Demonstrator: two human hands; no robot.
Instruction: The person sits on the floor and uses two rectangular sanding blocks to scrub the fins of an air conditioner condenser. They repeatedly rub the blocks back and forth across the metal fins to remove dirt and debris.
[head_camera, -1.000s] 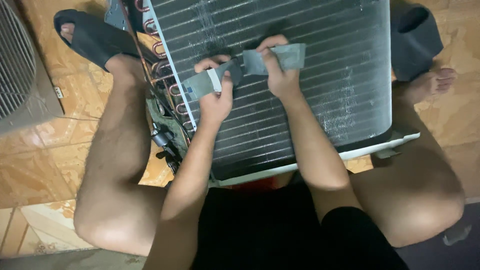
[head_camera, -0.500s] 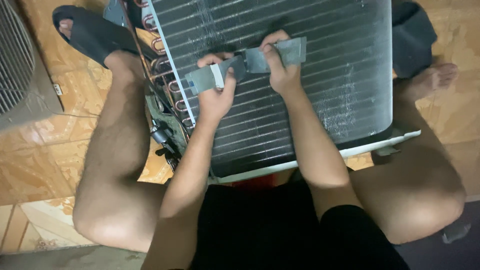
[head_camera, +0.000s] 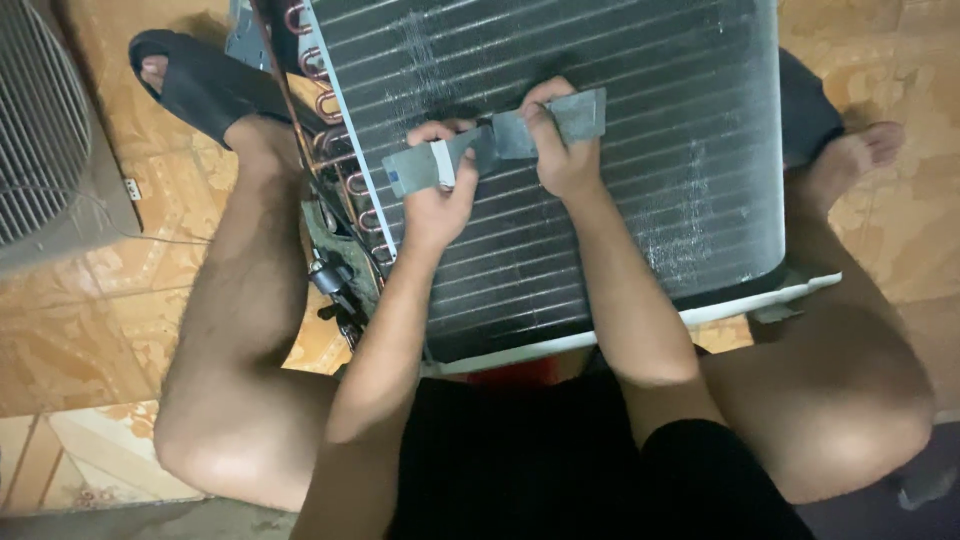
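Two bare hands work a grey strip of tape (head_camera: 495, 145) against the finned face of a coil unit (head_camera: 600, 180) that fills the upper centre of the frame, propped between the seated person's knees. The left hand (head_camera: 435, 195) is clamped on the strip's left portion, thumb and fingers pinched across it near a pale band, while the right hand (head_camera: 560, 150) is closed on the right portion, fingers curled over its top edge. The strip lies slightly slanted, its right end higher, touching or just off the fins; which of the two cannot be told from this angle. Copper tube bends (head_camera: 335, 150) run down the coil's left edge, just beside the left hand, with dark fittings (head_camera: 335, 285) below them. A black sandal (head_camera: 200, 85) on one foot sits at upper left, a bare foot (head_camera: 850, 160) at right, and a grey ribbed grille (head_camera: 40, 130) stands at the far left on the orange tiled floor (head_camera: 90, 330). Handling here would seem to call for even tension from both hands, a light touch on the thin fins, which look easily bent, and keeping the strip flat so it does not fold onto itself.
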